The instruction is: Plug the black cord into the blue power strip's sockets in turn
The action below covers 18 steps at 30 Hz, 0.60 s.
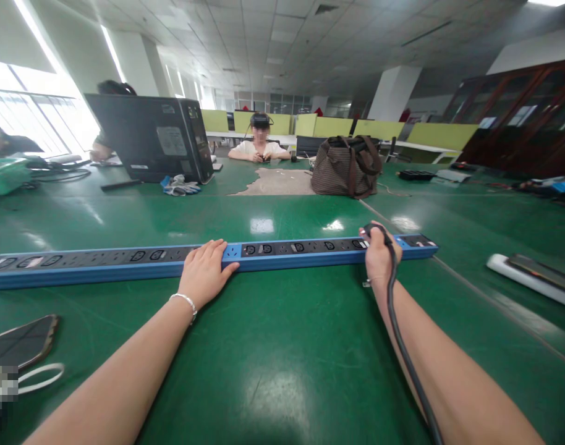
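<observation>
A long blue power strip (282,262) with a row of black sockets lies across the green table. My left hand (204,272) rests flat on it left of the middle, fingers over the top and thumb pointing right, beside a light blue socket section. Near the strip's right end, my right hand (381,252) grips a black plug (369,230) just above the strip's far edge. From it a thick black cable (396,321) runs down over my right forearm. Whether the plug touches the strip cannot be made out.
A phone (20,340) lies at the near left, a white power strip (533,281) at the right. Further back stand a black computer case (148,139), gloves (180,185) and a brown bag (345,167). A person (260,142) sits opposite; others are partly visible at the left.
</observation>
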Each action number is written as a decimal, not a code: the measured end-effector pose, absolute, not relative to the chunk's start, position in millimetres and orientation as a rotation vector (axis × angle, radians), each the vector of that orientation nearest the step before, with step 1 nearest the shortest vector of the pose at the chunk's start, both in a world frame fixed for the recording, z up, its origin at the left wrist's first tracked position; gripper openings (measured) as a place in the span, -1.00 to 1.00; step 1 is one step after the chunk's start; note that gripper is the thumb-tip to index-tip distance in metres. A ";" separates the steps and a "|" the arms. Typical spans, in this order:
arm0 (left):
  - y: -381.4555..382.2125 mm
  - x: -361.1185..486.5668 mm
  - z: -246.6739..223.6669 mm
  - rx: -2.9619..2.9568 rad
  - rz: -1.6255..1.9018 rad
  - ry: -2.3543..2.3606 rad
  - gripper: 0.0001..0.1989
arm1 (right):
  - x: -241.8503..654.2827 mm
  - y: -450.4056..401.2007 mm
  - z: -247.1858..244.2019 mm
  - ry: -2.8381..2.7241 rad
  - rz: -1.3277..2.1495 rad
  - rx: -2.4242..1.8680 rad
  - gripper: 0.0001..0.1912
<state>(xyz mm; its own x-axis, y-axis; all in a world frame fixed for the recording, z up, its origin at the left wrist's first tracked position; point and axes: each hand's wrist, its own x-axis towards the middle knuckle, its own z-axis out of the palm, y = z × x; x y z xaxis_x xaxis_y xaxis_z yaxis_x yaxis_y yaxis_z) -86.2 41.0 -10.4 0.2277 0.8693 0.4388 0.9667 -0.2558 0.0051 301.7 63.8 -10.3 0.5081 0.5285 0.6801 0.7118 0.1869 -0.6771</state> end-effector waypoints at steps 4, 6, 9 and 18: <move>41.2 -86.5 -10.9 -2.237 -0.532 -1.719 -0.43 | 352.7 62.0 -9.9 -1.029 -0.157 -1.485 -0.56; 41.3 -86.5 -10.9 -2.234 -0.527 -1.718 -0.43 | 379.6 61.6 -15.6 -1.027 -0.154 -1.599 -0.55; 41.6 -86.7 -11.2 -2.228 -0.521 -1.717 -0.44 | 404.8 64.6 -23.3 -1.015 -0.138 -1.670 -0.50; 41.1 -86.2 -10.6 -2.213 -0.472 -1.730 -0.43 | 407.6 67.4 -9.9 -1.237 -0.096 -1.853 -0.56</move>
